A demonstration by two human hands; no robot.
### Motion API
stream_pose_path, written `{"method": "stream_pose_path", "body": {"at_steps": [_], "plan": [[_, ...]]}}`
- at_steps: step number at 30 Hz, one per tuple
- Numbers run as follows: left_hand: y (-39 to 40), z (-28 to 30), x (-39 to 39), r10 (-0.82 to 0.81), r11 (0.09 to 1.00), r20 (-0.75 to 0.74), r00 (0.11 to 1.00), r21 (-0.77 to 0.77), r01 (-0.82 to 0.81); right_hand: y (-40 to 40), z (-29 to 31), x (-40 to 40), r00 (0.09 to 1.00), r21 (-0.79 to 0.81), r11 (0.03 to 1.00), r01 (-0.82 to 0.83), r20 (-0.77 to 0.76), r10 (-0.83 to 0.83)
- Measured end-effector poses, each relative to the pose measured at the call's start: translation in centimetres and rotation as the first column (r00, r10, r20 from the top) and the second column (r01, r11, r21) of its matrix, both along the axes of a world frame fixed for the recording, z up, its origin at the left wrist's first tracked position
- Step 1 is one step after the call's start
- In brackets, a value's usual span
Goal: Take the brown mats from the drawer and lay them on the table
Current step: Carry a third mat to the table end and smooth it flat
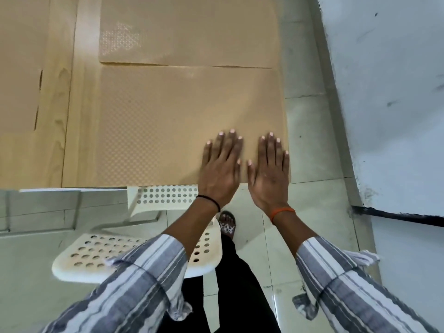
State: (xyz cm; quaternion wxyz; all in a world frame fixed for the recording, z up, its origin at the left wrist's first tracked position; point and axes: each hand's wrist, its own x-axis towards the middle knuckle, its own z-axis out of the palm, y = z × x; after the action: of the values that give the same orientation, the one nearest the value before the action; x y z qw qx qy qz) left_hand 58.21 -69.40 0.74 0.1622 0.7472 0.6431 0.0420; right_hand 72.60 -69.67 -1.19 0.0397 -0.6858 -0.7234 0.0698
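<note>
A brown mat with a fine dotted texture [156, 126] lies flat on the light wooden table [69, 111], reaching its near right corner. My left hand [221, 167] and my right hand [270, 169] rest palm-down side by side on that mat's near right part, fingers spread, holding nothing. A second brown mat [192, 30] lies just beyond the first, edge to edge with it. More brown mat [21, 68] covers the table's left side. No drawer is in view.
A white perforated chair [96, 253] stands under the table's near edge, in front of my legs. Pale floor tiles [312, 140] run along the table's right side. A white wall [396, 92] with a dark skirting line rises on the right.
</note>
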Motion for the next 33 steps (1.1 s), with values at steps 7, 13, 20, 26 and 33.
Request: {"method": "stream_pose_path", "body": {"at_steps": [7, 13, 20, 26, 33], "plan": [[-0.2, 0.2, -12.4, 0.202, 0.979, -0.097, 0.975, 0.022, -0.200, 0.0, 0.3, -0.2, 1.000, 0.016, 1.000, 0.005, -0.010, -0.004], [-1.5, 1.0, -18.1, 0.328, 0.944, -0.076, 0.942, 0.051, -0.325, 0.0, 0.2, -0.1, 1.000, -0.003, 1.000, -0.004, -0.011, 0.004], [-1.4, 0.5, -18.1, 0.325, 0.945, -0.098, 0.941, 0.059, -0.321, 0.8, 2.0, -4.7, 0.988, 0.010, 0.998, -0.060, -0.140, 0.061], [-1.0, 0.3, -18.5, 0.331, 0.942, -0.128, 0.935, 0.095, -0.321, 5.0, 1.7, -13.0, 0.961, 0.017, 0.979, -0.203, -0.190, 0.202], [5.5, 1.5, -16.2, 0.243, 0.965, 0.058, 0.968, 0.089, -0.248, 5.5, 0.3, -13.3, 0.973, -0.001, 0.977, -0.214, -0.084, 0.213]]}}
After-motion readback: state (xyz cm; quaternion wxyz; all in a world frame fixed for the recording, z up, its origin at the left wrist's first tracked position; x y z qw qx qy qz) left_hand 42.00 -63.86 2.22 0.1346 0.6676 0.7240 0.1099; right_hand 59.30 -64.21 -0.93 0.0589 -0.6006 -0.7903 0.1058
